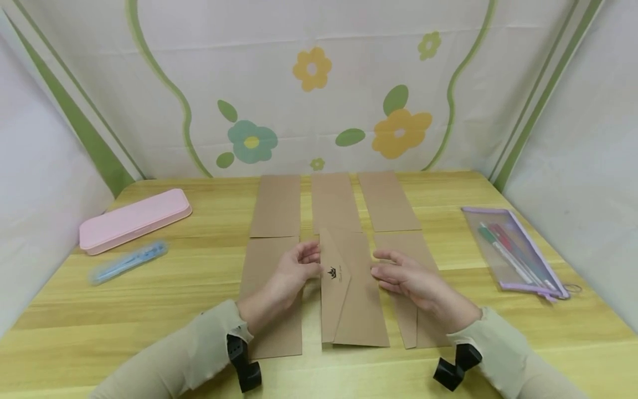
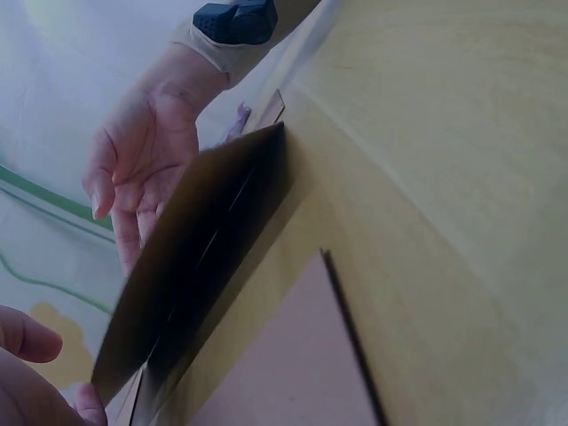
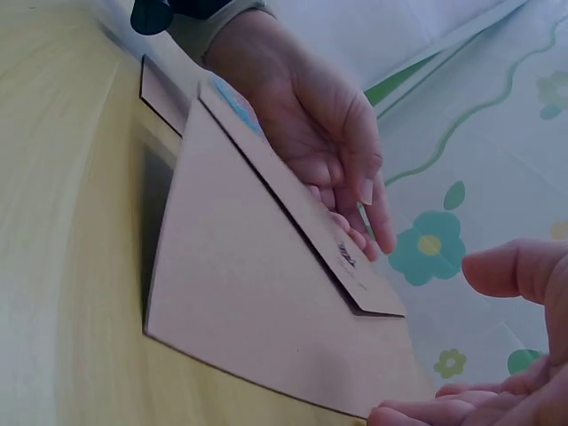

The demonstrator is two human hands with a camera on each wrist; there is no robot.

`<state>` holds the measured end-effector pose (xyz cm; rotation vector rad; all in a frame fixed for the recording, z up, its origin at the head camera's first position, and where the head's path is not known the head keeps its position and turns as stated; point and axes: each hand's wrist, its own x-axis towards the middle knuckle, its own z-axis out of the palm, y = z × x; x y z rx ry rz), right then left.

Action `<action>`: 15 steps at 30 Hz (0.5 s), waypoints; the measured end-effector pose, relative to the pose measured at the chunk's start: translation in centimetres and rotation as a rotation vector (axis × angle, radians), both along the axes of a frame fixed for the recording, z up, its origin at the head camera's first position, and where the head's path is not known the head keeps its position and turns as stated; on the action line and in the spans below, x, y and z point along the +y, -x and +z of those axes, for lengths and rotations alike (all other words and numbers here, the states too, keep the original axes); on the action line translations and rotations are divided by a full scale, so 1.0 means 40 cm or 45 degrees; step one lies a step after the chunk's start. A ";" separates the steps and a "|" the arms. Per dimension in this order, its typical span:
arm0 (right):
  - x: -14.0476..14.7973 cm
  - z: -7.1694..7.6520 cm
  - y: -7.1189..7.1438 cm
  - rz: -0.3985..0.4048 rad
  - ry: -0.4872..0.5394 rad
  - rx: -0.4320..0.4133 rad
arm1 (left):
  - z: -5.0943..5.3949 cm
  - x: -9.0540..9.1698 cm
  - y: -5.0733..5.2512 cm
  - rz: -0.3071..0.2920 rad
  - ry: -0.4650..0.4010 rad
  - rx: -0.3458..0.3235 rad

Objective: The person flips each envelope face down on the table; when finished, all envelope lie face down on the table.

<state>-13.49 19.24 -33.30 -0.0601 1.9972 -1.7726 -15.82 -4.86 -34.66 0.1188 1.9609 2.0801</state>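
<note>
A brown paper envelope lies between the hands in the front row, its pointed flap with a dark crown print facing up on the left. Both wrist views show this envelope raised at a slant off the table. My left hand is at its left edge, fingers loosely bent and thumb apart from them. At the opposite edge my right hand touches with its fingertips, the thumb standing away. More envelopes lie beside it: a left one under the left forearm and a right one beneath the right hand.
Behind stand three more flat envelopes in a row, the middle one among them. To the left are a pink case and a blue clear-cased item. A mesh pouch with several pens lies right. Fabric walls surround the wooden table.
</note>
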 end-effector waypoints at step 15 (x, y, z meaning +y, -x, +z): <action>-0.030 0.010 0.004 0.077 0.017 0.026 | 0.006 0.026 0.012 0.047 -0.153 0.046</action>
